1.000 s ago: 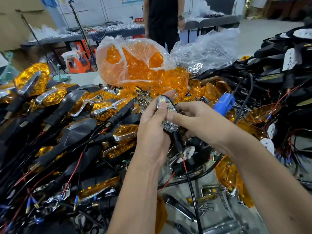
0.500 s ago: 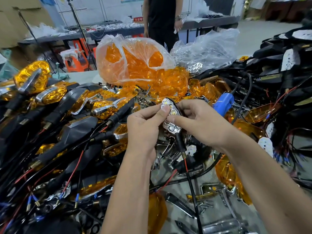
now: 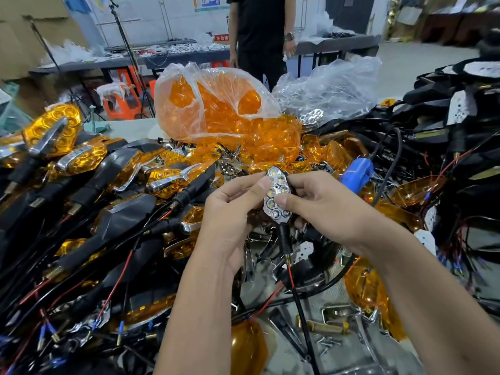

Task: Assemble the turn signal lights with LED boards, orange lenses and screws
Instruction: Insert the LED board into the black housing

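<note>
Head view: both hands (image 3: 273, 209) pinch LED board (image 3: 277, 194) edges.

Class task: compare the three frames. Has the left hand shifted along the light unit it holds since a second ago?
Yes. The left hand slid down the turn signal light; its thumb, earlier near the tip, now lies lower, baring the top LED.

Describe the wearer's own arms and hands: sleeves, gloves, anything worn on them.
Both forearms are bare as far as the frame shows, with no sleeves in view. The left hand and right hand wear no gloves. No watch, ring or bracelet shows on either. The fingers have short, plain nails.
</note>
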`<action>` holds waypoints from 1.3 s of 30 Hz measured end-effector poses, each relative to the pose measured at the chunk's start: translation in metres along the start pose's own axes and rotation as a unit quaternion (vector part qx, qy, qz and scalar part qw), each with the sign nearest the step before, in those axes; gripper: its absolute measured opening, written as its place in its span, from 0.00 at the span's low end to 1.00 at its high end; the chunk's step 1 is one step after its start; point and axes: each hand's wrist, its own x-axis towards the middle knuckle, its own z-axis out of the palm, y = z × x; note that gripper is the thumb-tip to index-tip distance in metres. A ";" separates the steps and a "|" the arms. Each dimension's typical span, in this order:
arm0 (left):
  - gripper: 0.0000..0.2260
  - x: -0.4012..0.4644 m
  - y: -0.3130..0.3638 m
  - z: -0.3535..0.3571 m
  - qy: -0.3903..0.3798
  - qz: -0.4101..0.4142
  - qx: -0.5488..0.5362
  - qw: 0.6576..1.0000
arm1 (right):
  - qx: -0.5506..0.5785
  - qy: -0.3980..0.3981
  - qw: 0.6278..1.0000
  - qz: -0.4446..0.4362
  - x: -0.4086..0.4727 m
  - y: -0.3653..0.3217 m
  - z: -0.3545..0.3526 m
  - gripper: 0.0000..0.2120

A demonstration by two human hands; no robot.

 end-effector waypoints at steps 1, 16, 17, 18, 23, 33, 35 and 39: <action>0.13 -0.001 0.001 -0.002 -0.012 -0.013 0.002 1.000 | -0.004 -0.003 1.000 0.004 0.000 0.000 0.000 0.08; 0.08 -0.003 0.001 0.008 0.051 0.086 0.105 0.989 | 0.013 0.021 0.999 0.026 0.000 -0.004 -0.001 0.05; 0.08 -0.003 0.001 0.008 0.049 0.088 0.105 0.989 | 0.023 0.024 0.999 0.025 0.000 -0.004 -0.001 0.05; 0.08 -0.004 0.002 0.008 0.046 0.091 0.108 0.989 | 0.029 0.026 0.999 0.024 0.000 -0.004 -0.001 0.05; 0.08 -0.004 0.001 0.006 0.022 0.109 0.101 0.989 | 0.057 0.049 0.997 0.031 0.001 -0.004 -0.001 0.03; 0.04 -0.004 -0.002 0.008 0.018 0.130 0.152 0.980 | 0.039 0.084 0.993 0.071 0.006 0.000 0.001 0.04; 0.03 -0.004 -0.001 0.008 0.024 0.136 0.143 0.980 | 0.023 0.082 0.995 0.057 0.006 0.000 0.000 0.07; 0.07 -0.001 0.000 0.005 0.021 0.121 0.111 0.986 | 0.021 0.062 0.997 0.045 0.007 -0.001 -0.002 0.10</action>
